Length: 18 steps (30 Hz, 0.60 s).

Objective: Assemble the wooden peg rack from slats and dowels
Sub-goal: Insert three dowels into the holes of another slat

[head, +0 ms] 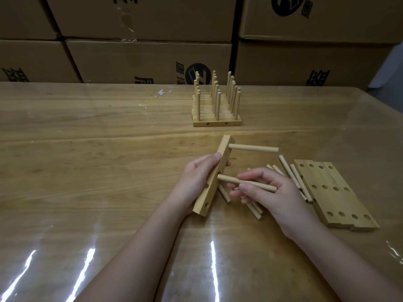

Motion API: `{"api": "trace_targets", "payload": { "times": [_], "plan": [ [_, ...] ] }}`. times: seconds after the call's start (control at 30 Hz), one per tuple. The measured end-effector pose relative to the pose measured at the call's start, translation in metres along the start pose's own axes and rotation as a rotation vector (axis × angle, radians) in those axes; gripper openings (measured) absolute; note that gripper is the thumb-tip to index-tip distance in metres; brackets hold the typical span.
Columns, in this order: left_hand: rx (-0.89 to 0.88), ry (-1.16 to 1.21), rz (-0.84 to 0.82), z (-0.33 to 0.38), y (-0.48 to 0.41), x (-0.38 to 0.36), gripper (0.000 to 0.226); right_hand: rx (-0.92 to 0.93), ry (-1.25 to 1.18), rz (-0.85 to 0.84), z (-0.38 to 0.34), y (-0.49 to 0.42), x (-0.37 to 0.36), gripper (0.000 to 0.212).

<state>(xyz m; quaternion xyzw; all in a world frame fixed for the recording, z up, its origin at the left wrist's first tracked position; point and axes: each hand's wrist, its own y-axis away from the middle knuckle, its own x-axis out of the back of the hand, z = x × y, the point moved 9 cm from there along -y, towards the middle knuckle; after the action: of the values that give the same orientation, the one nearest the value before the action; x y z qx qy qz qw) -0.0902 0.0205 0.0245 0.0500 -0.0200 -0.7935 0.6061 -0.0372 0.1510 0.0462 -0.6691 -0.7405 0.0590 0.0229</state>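
Now my left hand grips the stiff, surely light slat at mid-length, while my right hand pinches a smooth dowel by its middle, tip at a hole in the slat.

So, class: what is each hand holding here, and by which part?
The left hand grips the slat around its middle. The right hand pinches a dowel at its middle, the free tip at the slat's face.
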Motion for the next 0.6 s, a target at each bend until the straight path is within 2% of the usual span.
{"api": "trace_targets", "payload": {
  "times": [0.23, 0.5, 0.6],
  "plan": [
    [-0.013, -0.039, -0.004, 0.0013, 0.0011, 0.0022, 0.032, 0.048, 0.192, 0.027, -0.0035, 0.0026, 0.0024, 0.011],
    [0.008, -0.036, 0.024, 0.0005, 0.0009, 0.0059, 0.035, 0.102, 0.417, 0.038, -0.0085, 0.0033, 0.0032, 0.017],
    [0.003, -0.026, 0.002, 0.0007, 0.0023, 0.0035, 0.035, 0.137, 0.657, 0.087, -0.0072, 0.0047, 0.0041, 0.020]
  ]
}}
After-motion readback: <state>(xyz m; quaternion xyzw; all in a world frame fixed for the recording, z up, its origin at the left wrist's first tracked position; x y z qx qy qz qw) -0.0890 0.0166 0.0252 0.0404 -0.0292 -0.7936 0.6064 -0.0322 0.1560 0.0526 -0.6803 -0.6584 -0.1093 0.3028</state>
